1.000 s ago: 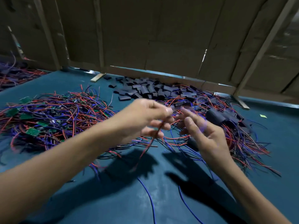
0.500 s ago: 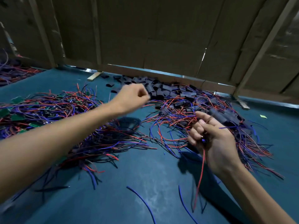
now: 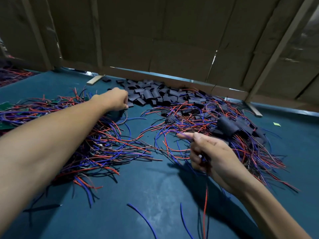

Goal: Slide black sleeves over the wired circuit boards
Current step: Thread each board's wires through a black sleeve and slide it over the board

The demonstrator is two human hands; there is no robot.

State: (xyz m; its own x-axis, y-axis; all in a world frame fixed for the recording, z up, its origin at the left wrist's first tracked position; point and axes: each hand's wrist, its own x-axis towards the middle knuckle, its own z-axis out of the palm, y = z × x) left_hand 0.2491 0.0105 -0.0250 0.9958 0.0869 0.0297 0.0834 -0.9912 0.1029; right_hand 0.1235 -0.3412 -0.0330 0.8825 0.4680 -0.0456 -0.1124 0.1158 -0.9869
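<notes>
- At nine o'clock on the green table lies a tangle of red and blue wires, with green circuit boards showing at its far left edge.
- The left hand reaches out to eleven o'clock, fingers curled down at the near edge of the pile of sleeves. Whether it has pinched one I cannot tell; the fingertips are hidden.
- The sleeves, at twelve o'clock against the cardboard wall, look light, soft and flattened. I would take one by its edges and squeeze it so the mouth opens.
- At four o'clock the right hand grips a wired piece, forefinger pointing left, the other fingers curled round it, and its red wire hanging limp. The board itself is hidden in the fist; I would hold it stiffly by its end.
- At two o'clock sits a heap of sleeved pieces among more wires.
</notes>
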